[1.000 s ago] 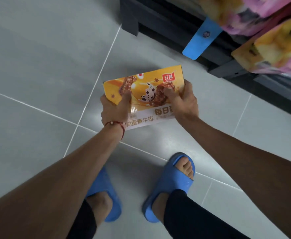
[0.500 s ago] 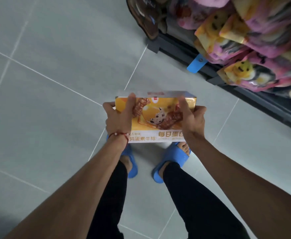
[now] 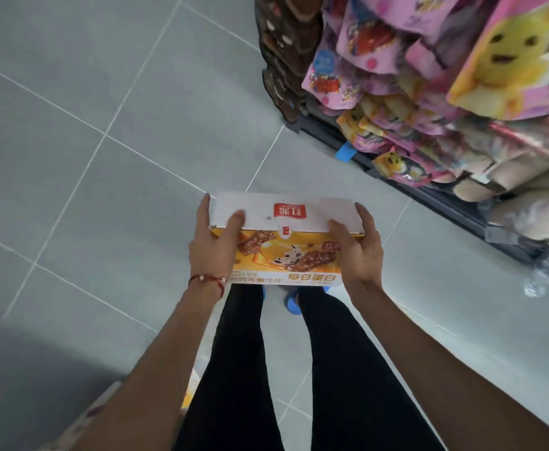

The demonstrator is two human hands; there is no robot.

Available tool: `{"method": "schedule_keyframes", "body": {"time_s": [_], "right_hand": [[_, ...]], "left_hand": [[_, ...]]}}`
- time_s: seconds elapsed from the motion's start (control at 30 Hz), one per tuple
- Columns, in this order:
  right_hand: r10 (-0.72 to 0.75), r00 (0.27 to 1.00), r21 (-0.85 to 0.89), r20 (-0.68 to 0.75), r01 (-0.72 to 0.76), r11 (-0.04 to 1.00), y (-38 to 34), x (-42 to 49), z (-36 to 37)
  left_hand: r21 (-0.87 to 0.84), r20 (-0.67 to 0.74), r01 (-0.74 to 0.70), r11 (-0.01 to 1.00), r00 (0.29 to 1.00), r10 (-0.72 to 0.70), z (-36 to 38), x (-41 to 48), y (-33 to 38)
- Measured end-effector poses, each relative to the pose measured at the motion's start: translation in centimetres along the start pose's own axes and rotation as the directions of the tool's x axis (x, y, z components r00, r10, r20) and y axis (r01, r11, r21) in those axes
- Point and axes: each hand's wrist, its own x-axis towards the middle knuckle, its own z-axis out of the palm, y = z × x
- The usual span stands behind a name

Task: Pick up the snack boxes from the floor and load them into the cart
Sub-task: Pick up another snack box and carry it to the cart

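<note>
Snack box [image 3: 286,245] in both hands, chest-high above grey floor tiles [image 3: 87,164], beside a shelf of pink snack bags [image 3: 406,102]: I have the left hand [image 3: 213,252] clamped on its left end and the right hand [image 3: 359,252] on its right end, fingers [image 3: 205,209] curled over the far edge and thumbs pressed on the white top flap. Each hand is closed around the carton, not loosely cupped, and it sits level, its orange printed face tilted toward me, above my blue sandals [image 3: 294,302]. No cart shows in this view, so my judgement is that the carry has only begun. To do it well, I would keep the grip symmetrical and the carton flat, turn the head to find the cart first, and steer clear of the hanging bags on the right. At the lower left, something pale and patterned is too blurred to name.
</note>
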Motion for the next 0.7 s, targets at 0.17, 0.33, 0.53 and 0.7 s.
{"method": "schedule_keyframes", "body": {"time_s": [0.17,0.33,0.53,0.7], "right_hand": [[-0.095,0.995,0.08,0.033,0.093,0.992,-3.2,-5.0,-3.7],[-0.123,0.992,0.217,-0.012,0.123,0.968,-4.4,-9.5,-4.8],[-0.107,0.984,0.347,-0.14,0.15,0.926,-4.9,-15.0,-4.5],[-0.053,0.975,0.471,-0.217,0.152,0.869,-4.5,-18.6,-5.9]], "left_hand": [[-0.061,0.133,-0.099,0.993,0.985,0.106,-3.4,-5.0,2.7],[-0.056,0.233,-0.19,0.98,0.952,0.198,-6.2,-7.1,5.7],[0.073,0.386,-0.397,0.915,0.857,0.341,-8.1,-7.3,9.9],[0.134,0.534,-0.542,0.829,0.745,0.401,-7.3,-8.9,12.8]]}}
